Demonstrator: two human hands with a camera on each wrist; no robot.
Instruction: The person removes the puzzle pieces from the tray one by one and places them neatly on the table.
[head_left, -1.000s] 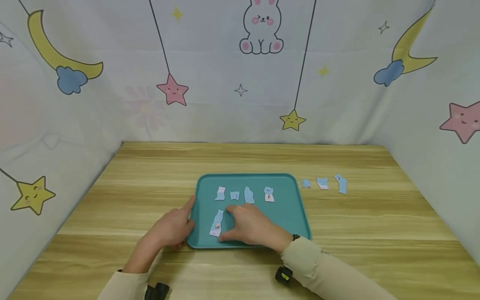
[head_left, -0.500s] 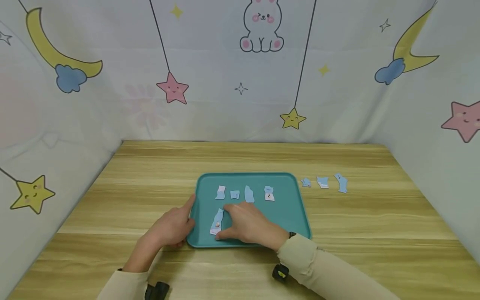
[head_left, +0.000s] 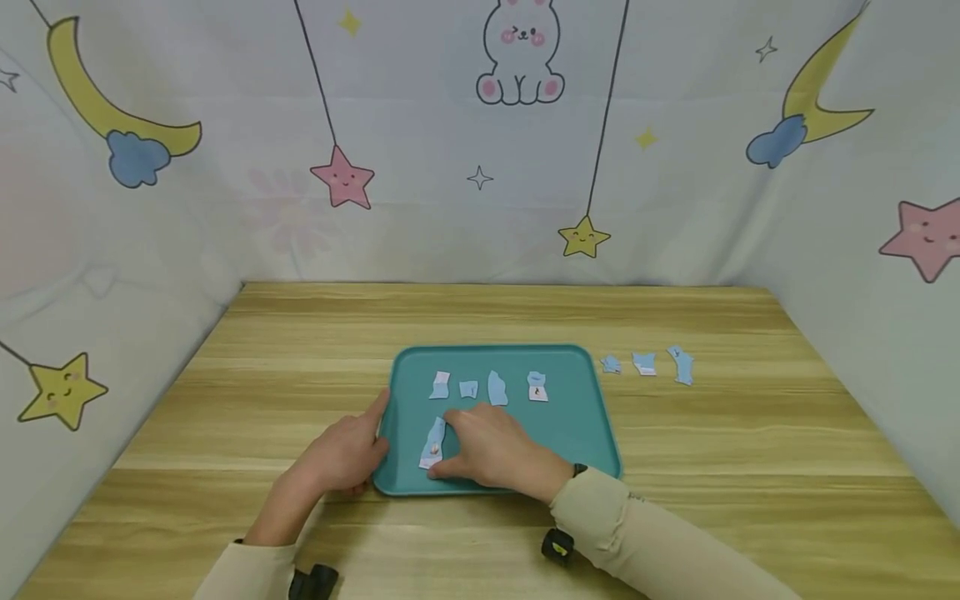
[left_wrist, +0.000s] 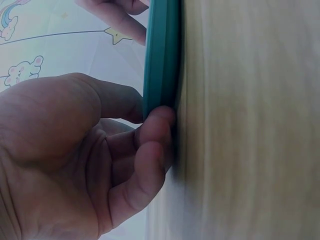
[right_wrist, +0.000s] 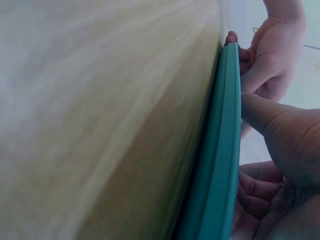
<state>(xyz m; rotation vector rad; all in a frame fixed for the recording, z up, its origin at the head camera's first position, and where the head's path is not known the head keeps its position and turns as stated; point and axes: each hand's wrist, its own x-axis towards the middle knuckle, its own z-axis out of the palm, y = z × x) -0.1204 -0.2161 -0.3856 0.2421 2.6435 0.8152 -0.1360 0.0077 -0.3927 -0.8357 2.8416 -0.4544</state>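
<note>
A long, light-blue paper piece [head_left: 433,443] with wavy edges and a whitish lower end lies at the left of the teal tray [head_left: 570,442]. My right hand [head_left: 491,447] spans it in the head view, thumb at its lower end and index finger at its upper end. In the right wrist view the tray's wall hides the piece. My left hand [head_left: 348,454] grips the tray's left side. The left wrist view shows that thumb on the rim [left_wrist: 162,55] and the other fingers curled against the outer wall.
Several small blue-and-white paper pieces, among them a narrow one [head_left: 497,388] and one with a dark mark [head_left: 537,387], form a row along the tray's far part. Three more, including a curved strip [head_left: 681,365], lie on the wooden table [head_left: 750,467] right of the tray.
My right thumb has slid slightly left along the lower end of the long paper piece, which has turned a little. The left hand and tray stay in place.
</note>
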